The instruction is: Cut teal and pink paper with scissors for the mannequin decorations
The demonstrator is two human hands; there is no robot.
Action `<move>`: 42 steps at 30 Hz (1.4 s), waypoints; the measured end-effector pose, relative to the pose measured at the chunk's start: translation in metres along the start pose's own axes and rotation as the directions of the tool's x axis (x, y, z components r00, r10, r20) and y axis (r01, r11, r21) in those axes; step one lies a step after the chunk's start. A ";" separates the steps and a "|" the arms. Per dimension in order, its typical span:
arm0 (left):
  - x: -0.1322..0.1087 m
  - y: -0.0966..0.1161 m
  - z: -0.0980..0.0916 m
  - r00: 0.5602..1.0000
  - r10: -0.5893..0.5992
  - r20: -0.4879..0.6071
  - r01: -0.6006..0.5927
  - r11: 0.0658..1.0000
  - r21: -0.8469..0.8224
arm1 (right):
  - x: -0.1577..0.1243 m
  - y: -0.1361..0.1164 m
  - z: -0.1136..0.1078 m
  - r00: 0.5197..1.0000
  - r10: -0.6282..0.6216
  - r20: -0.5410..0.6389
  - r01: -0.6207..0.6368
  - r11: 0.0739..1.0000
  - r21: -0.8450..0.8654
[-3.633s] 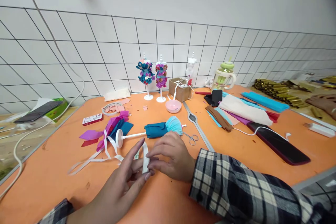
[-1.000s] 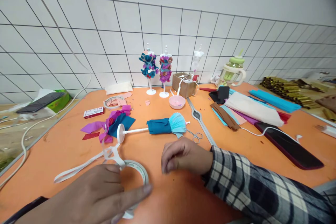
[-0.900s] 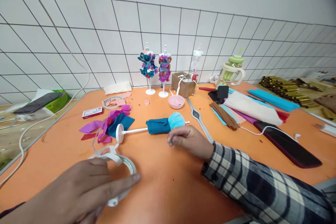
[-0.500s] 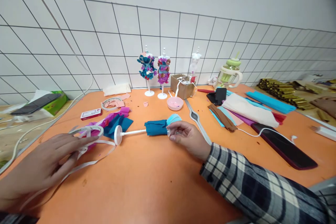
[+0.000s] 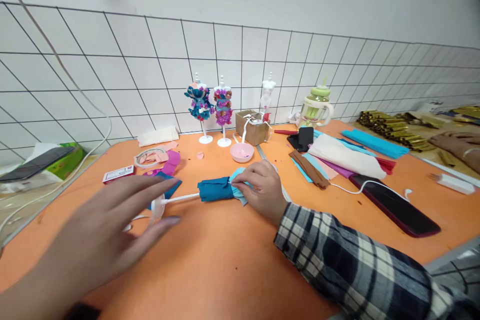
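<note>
Since half a second ago, the left hand point(image 5: 101, 225) has moved to the round white plastic foot point(image 5: 158, 206) of a small white plastic dress stand point(image 5: 183, 198), which lies sideways on the orange table point(image 5: 210, 265). Its fingers are spread, not gripping. The right hand's point(image 5: 264, 190) bent fingertips touch where the dark blue wrap point(image 5: 214, 189) meets the pleated light blue top point(image 5: 239, 195); I can't tell if they pinch anything. Working on that join seems the step; next probably needs a still stand.
</note>
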State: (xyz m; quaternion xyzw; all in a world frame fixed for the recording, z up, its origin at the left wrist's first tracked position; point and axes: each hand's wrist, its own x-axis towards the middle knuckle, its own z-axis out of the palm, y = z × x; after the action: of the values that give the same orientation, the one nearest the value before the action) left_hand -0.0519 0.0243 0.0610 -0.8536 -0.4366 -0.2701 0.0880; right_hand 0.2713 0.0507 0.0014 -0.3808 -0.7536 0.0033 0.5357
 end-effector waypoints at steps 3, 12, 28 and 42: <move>0.047 0.044 0.040 0.998 0.033 0.062 -0.034 0.999 0.023 | -0.005 0.005 0.004 0.999 -0.047 0.006 0.047 0.987 -0.155; 0.072 0.037 0.100 0.980 0.024 0.196 -0.021 1.000 -0.022 | -0.007 0.002 0.003 0.995 -0.035 0.089 0.053 0.977 -0.206; 0.065 0.036 0.124 1.000 0.010 -0.016 -0.015 0.957 -0.290 | -0.011 -0.009 0.003 0.981 -0.102 0.163 0.157 0.914 -0.373; 0.061 0.036 0.126 0.990 0.101 -0.097 -0.124 0.956 -0.268 | -0.011 -0.008 -0.001 0.909 -0.091 0.408 0.293 0.835 -0.466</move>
State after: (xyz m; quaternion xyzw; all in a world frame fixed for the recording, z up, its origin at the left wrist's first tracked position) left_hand 0.0543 0.0935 -0.0093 -0.8692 -0.3420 -0.3571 0.0027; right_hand 0.2693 0.0383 -0.0044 -0.4239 -0.8483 -0.1823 0.2597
